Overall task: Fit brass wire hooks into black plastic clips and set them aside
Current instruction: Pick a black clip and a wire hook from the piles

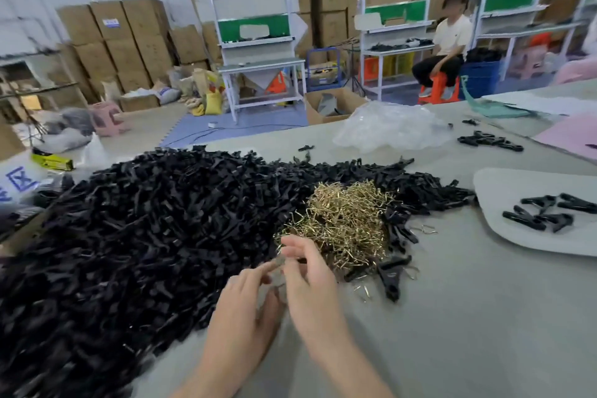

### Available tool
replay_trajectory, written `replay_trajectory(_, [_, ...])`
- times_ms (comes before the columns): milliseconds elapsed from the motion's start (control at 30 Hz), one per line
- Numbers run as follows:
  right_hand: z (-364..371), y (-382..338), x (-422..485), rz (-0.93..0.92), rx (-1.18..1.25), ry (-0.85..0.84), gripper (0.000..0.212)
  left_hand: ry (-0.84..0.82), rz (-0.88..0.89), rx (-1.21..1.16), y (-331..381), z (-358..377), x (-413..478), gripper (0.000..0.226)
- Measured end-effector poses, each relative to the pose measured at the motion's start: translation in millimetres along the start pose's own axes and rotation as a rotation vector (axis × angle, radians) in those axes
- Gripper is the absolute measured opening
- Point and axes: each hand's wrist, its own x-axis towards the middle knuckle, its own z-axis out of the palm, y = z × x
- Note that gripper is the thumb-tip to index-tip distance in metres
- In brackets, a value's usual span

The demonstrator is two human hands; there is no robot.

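Low in the centre of the frame, left hand (245,310) and right hand (311,284) close together, fingertips nearly meeting above the near edge of the heap. Fingers of both curled inward around a small blurred something. Too smeared to say whether a clip, a hook, or nothing at all, so impossible to tell the grip of either.

Just beyond the fingertips, right of centre, a tangled mound of brass hooks (349,220), lying on and against a far larger spread of black clips (129,236) that fills the left and middle of the grey desk (452,317). At the right edge of the frame, on a pale board (504,184), a few set-aside clips (549,212), well apart from the heap and probably the finished ones. Behind the heap, upper right of centre, a crumpled clear plastic bag (391,129).

Hooks likely very light, thin and springy, and prone to snagging on each other. Best to pinch one by its bend with thumb and forefinger and tease it free rather than yank. Clips likely light, hard and smooth. Best held across the body, leaving the end that takes the wire clear.
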Motion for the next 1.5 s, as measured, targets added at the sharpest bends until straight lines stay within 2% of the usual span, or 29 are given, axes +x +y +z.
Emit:
replay_trajectory(133, [26.4, 7.9, 2.8, -0.014, -0.104, -0.02, 0.032, 0.028, -0.016, 0.094, -18.1, -6.2, -2.5, 0.037])
replay_trajectory(233, [26.2, 17.3, 4.6, 0.02, -0.105, -0.012, 0.034, 0.049, 0.041, 0.259, -21.1, 1.5, 5.6, 0.033])
replay_trajectory(367, [17.1, 21.6, 14.4, 0.155, 0.147, 0.014, 0.035, 0.207, 0.09, 0.44, -28.4, 8.0, 14.9, 0.029])
replay_trajectory(467, [12.1, 18.2, 22.2, 0.236, 0.374, 0.049, 0.029, 0.278, 0.05, 0.561, -34.5, 7.5, 21.4, 0.025])
replay_trajectory(533, [9.9, 17.5, 24.7, 0.266, 0.46, 0.051, 0.027, 0.265, -0.023, 0.629, -35.1, 5.3, 26.4, 0.02])
replay_trajectory(600, [8.5, 17.8, 24.8, 0.275, 0.492, 0.036, 0.026, 0.212, -0.091, 0.68, -34.2, 4.4, 30.2, 0.027])
replay_trajectory(733, [8.0, 20.7, 25.0, 0.268, 0.481, 0.017, 0.028, 0.188, -0.105, 0.742, -36.2, 6.6, 33.3, 0.022])
replay_trajectory(933, [8.7, 22.8, 24.6, 0.267, 0.46, 0.022, 0.028, 0.293, -0.136, 0.652, -36.1, 3.8, 33.9, 0.018])
replay_trajectory(1067, [9.2, 22.5, 22.9, 0.269, 0.434, -0.003, 0.025, 0.341, -0.127, 0.437, -32.9, -1.9, 27.1, 0.031])
replay_trajectory(1233, [8.8, 23.4, 20.3, 0.248, 0.386, -0.071, 0.022, 0.321, -0.026, 0.201, -19.1, -1.0, 19.0, 0.035])
replay_trajectory(1367, [7.1, 24.6, 21.1, 0.258, 0.445, -0.087, 0.028, 0.325, 0.033, 0.171, -12.4, 1.4, 17.7, 0.033])
replay_trajectory(1500, [3.3, 26.1, 23.7, 0.268, 0.478, -0.094, 0.019, 0.261, 0.047, 0.114, -13.2, 0.5, 17.3, 0.036])
